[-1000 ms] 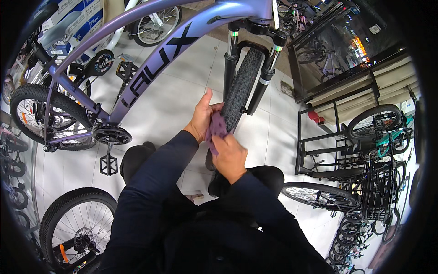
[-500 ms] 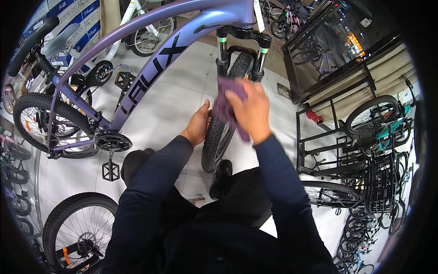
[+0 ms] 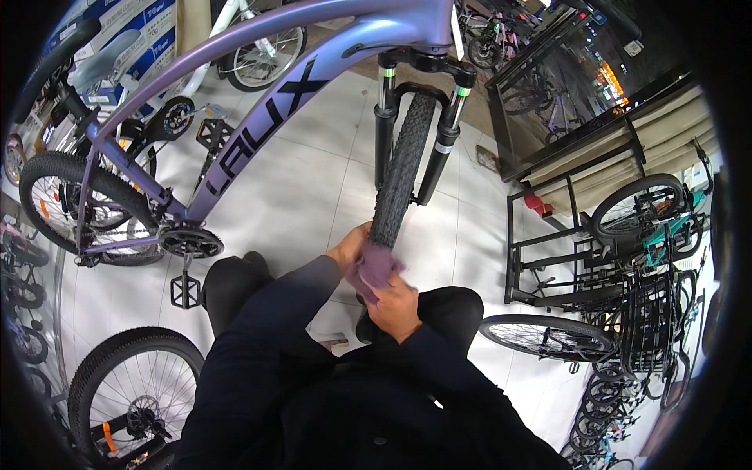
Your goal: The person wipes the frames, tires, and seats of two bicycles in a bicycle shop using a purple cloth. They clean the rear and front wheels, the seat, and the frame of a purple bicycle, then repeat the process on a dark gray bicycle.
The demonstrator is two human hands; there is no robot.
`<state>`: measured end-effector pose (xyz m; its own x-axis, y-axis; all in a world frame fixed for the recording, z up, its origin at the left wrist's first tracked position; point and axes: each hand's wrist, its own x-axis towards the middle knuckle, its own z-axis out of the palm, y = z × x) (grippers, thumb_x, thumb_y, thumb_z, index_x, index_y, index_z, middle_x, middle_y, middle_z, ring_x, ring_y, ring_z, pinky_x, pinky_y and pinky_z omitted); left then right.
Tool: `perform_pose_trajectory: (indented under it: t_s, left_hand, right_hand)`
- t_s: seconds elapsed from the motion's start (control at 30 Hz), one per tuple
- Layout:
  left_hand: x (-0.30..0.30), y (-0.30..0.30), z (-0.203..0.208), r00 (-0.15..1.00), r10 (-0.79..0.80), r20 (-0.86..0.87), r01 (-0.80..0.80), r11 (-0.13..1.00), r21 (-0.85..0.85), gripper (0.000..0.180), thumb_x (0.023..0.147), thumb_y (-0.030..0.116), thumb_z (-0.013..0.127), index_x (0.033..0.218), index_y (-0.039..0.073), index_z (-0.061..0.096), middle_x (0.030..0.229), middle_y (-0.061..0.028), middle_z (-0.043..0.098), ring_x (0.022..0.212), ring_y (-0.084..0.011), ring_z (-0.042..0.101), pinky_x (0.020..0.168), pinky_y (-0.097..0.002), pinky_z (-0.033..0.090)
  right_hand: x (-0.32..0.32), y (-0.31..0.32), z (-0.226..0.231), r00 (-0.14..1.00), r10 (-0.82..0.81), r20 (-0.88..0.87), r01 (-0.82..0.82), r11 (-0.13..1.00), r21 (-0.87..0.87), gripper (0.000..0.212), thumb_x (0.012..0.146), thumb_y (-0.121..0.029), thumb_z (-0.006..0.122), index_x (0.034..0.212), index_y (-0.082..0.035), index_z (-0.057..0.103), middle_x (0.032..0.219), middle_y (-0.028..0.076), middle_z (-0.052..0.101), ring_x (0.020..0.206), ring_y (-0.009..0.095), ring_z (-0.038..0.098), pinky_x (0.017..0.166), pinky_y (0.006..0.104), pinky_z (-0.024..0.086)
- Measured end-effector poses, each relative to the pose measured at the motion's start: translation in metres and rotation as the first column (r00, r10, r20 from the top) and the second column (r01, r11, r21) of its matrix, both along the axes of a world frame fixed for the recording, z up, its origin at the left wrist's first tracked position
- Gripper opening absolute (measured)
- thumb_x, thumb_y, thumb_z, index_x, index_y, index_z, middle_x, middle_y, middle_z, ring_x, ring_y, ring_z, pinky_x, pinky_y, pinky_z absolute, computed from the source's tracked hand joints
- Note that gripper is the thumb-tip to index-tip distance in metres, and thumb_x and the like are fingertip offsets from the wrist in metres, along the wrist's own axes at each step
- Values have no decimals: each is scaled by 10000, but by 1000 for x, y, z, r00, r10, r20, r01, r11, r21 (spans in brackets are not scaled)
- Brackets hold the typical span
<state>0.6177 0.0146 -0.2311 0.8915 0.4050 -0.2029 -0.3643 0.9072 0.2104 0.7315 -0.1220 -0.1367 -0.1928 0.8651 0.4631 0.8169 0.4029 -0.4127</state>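
A purple bicycle (image 3: 258, 129) stands in front of me, its front tyre (image 3: 403, 168) pointing toward me between the legs of a black suspension fork (image 3: 440, 149). My right hand (image 3: 395, 307) is closed on a purple cloth (image 3: 374, 270) and presses it over the near end of the tyre. My left hand (image 3: 350, 249) grips the wheel from the left, just beside the cloth; its fingers are partly hidden by the tyre and cloth. Slight motion blur softens the cloth's edge.
A loose-looking wheel (image 3: 137, 392) shows at lower left. On the right are a black metal rack (image 3: 548, 227) and another bicycle wheel (image 3: 548, 337). Boxes (image 3: 153, 47) and a white bicycle (image 3: 262, 51) stand behind the purple frame. My knees flank the front wheel.
My right hand and the cloth have come down from the tyre's upper right side to its near end. My left hand has moved slightly lower along the wheel. The front wheel has turned straighter.
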Motion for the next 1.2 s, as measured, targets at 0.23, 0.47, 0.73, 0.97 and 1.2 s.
perform_pose_trajectory:
  t_s: [0.23, 0.47, 0.73, 0.97, 1.2]
  left_hand:
    - [12, -31, -67, 888, 283, -363, -138, 916, 376, 138, 966, 124, 662, 1075, 50, 701, 974, -71, 725, 862, -196, 700, 787, -370, 581]
    - [22, -45, -72, 924, 246, -294, -28, 808, 589, 257, 1055, 315, 617, 1124, 84, 704, 947, -67, 722, 844, -184, 710, 765, -347, 597]
    - [51, 16, 81, 886, 276, -374, -236, 960, 148, 395, 1104, 420, 364, 1100, 140, 644, 915, -68, 688, 807, -227, 685, 734, -407, 592]
    - [42, 21, 103, 877, 274, -394, -246, 962, 122, 498, 1118, 463, 245, 1143, 142, 625, 933, -71, 680, 818, -243, 673, 747, -421, 586]
    - [36, 21, 94, 892, 291, -345, -245, 954, 173, 428, 1112, 399, 322, 1215, 123, 633, 1036, -85, 709, 921, -220, 705, 798, -404, 602]
  right_hand:
    - [50, -48, -23, 972, -67, -225, -45, 888, -458, 258, 820, -127, 839, 1067, -98, 767, 977, 115, 708, 878, 315, 695, 786, 372, 572]
    - [73, -26, -26, 442, -519, -731, -225, 725, -651, 222, 1009, -75, 687, 1178, 70, 687, 1066, 64, 746, 922, 104, 678, 837, 267, 561]
    - [118, 50, 61, 637, -473, -609, 142, 848, -510, 303, 1014, -210, 693, 1138, 66, 703, 1052, 62, 736, 909, 122, 656, 806, 290, 538]
    - [62, 227, 117, 1000, 1, -28, 3, 988, 157, 250, 905, -254, 753, 1019, -31, 752, 986, 171, 672, 928, 358, 662, 822, 456, 540]
    - [28, 216, 99, 968, -250, 2, 246, 954, 170, 211, 910, -240, 742, 956, -46, 673, 925, 182, 608, 891, 404, 623, 764, 505, 506]
